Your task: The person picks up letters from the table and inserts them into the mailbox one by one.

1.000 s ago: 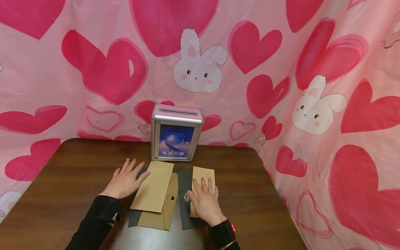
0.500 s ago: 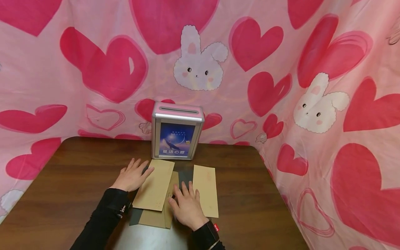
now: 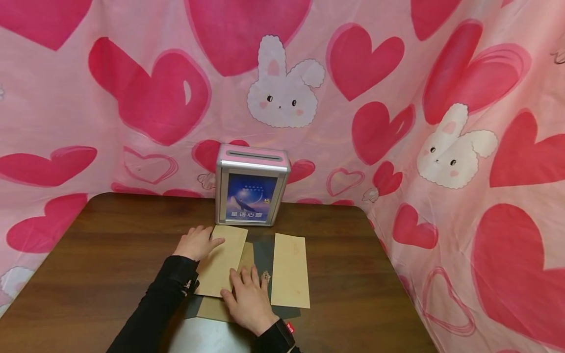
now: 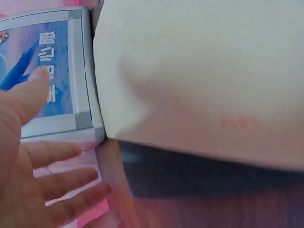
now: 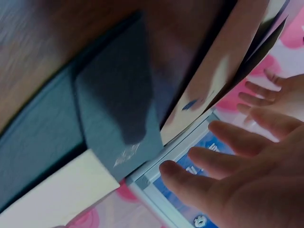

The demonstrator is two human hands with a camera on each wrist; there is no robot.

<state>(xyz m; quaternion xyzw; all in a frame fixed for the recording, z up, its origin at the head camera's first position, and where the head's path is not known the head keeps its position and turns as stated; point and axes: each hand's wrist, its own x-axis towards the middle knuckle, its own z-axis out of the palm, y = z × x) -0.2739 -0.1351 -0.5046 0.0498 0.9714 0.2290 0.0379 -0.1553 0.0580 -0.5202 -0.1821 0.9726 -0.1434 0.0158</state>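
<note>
A tan paper envelope [image 3: 225, 260] lies on top of the left pile, over a brown envelope [image 3: 216, 310] and a dark grey envelope [image 3: 192, 308]. My left hand [image 3: 197, 242] is at its upper left edge, thumb over the paper; the left wrist view shows the fingers spread and straight. My right hand [image 3: 250, 301], fingers extended, hovers at the pile's lower right; whether it touches is unclear. To its right, a second tan envelope [image 3: 290, 270] lies on another dark grey envelope [image 3: 264, 252] with a gold emblem, also seen in the right wrist view [image 5: 116, 90].
A silver-framed box [image 3: 251, 189] with a pink slotted top and a blue whale picture stands behind the envelopes. The brown wooden table [image 3: 348, 274] extends on both sides. A pink cloth [image 3: 167, 29] with hearts and rabbits hangs behind and at the right.
My right hand has moved left, off the right-hand tan envelope to the left pile. My left hand has shifted right, and the top tan envelope has slid slightly right.
</note>
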